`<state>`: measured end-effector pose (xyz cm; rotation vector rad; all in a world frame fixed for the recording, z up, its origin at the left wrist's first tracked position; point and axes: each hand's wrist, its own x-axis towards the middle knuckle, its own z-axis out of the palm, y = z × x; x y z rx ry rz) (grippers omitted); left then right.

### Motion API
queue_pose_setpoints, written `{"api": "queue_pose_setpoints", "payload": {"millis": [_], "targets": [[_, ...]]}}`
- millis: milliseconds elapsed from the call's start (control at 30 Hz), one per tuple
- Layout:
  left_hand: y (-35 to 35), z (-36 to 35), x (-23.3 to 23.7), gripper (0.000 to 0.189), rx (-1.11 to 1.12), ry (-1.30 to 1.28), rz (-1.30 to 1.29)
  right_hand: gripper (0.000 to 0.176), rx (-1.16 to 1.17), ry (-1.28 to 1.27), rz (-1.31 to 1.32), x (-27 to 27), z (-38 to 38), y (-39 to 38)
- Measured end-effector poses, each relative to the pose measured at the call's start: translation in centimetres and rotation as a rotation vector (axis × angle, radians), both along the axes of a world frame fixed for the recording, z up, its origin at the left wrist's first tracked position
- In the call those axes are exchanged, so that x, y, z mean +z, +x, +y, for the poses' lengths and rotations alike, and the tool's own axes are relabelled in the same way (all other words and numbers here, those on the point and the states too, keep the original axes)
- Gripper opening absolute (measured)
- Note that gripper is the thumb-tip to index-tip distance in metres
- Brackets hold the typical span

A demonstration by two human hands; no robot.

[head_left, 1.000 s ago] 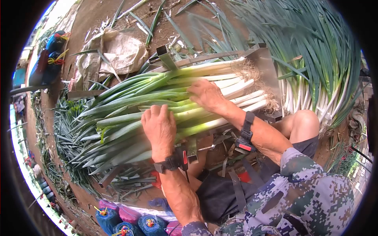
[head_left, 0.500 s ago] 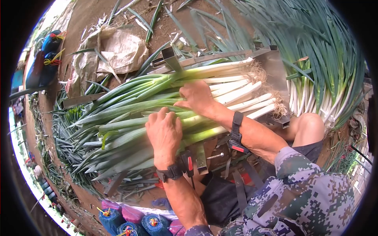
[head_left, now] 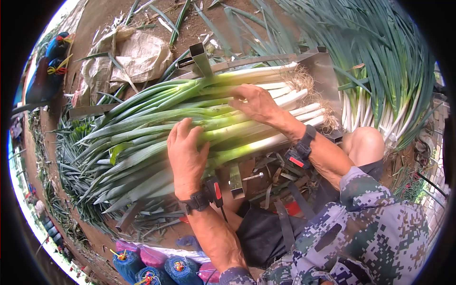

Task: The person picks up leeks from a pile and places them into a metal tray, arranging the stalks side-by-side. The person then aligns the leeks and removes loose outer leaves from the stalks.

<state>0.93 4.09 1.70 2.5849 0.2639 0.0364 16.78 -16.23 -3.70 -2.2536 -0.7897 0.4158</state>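
Note:
A bundle of long green onions (head_left: 213, 124) lies across a metal rack, leaves to the left and white rooted ends to the right. My left hand (head_left: 187, 151) rests over the green leaves at the near side, fingers bent and apart, holding nothing that shows. Farther right, my right hand (head_left: 256, 103) hovers at the paler stalks with its fingers curled and parted, empty as far as I can see. A metal post (head_left: 200, 59) of the rack stands at the bundle's far side. Black straps with small devices circle both wrists.
A large pile of green onions (head_left: 380, 71) lies at the upper right. A pale crumpled sack (head_left: 142, 59) is on the soil at the upper left. Blue rolls of netting (head_left: 183, 270) stand at the bottom, and a metal plate (head_left: 325, 78) sits beside the roots.
My right hand has lifted and moved right along the stalks, its fingers opening. My left hand has shifted slightly left and its fingers have spread more. The whole view has moved a little.

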Motion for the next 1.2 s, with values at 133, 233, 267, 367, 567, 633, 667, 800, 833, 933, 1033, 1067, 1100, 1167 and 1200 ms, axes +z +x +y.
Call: {"api": "queue_pose_setpoints", "payload": {"millis": [133,233,267,367,567,633,667,800,833,933,1033,1067,1100,1167,1200], "targets": [[-0.5,-1.1,0.3,0.036,0.012,0.087,-0.083,0.045,0.218,-0.073,-0.087,2.4,-3.7,-2.2],[-1.3,-1.8,0.9,0.03,0.032,0.101,-0.096,0.05,0.176,-0.152,-0.168,2.6,-4.3,-3.3],[-1.7,-2.0,0.7,0.029,0.04,0.067,-0.041,0.054,0.19,-0.16,-0.15,2.3,-4.4,-3.2],[-2.6,-2.4,0.4,0.028,0.055,0.068,-0.055,0.053,0.201,-0.051,-0.162,1.6,-4.9,-3.7],[-3.3,-3.8,0.1,0.031,0.155,0.369,-0.347,0.035,0.161,-0.098,-0.304,1.0,-6.0,-5.0],[-3.3,-4.0,1.1,0.021,0.285,0.3,-0.455,0.027,0.106,-0.119,-0.4,1.3,-5.0,-4.4],[-3.4,-4.1,1.3,0.019,0.34,0.227,-0.436,0.027,0.062,-0.147,-0.374,1.3,-4.7,-4.2],[-3.6,-4.2,-0.9,0.013,0.229,0.163,-0.307,0.028,-0.049,-0.049,-0.337,0.8,-4.1,-3.7],[-3.8,-4.0,-1.8,0.018,0.169,0.181,-0.189,0.028,-0.024,-0.038,-0.331,0.4,-4.3,-3.7],[-4.1,-3.6,-3.3,0.031,0.125,0.254,-0.053,0.027,0.05,0.024,-0.327,-0.2,-4.8,-3.8],[-4.2,-3.7,-4.3,0.039,0.104,0.28,-0.06,0.027,0.08,0.076,-0.36,-0.4,-5.4,-3.4],[-4.1,-3.6,-4.8,0.041,0.099,0.288,-0.058,0.028,0.076,0.066,-0.359,-0.4,-5.3,-2.8],[-3.9,-3.7,-4.5,0.043,0.089,0.296,-0.053,0.029,0.067,0.053,-0.354,-0.5,-5.3,-2.6],[-3.4,-3.8,-4.2,0.045,0.084,0.317,0.036,0.032,0.072,0.006,-0.36,-0.7,-5.3,-2.3],[-3.2,-3.9,-3.7,0.046,0.085,0.326,0.081,0.033,0.078,-0.019,-0.364,-0.5,-5.1,-2.3]]}}
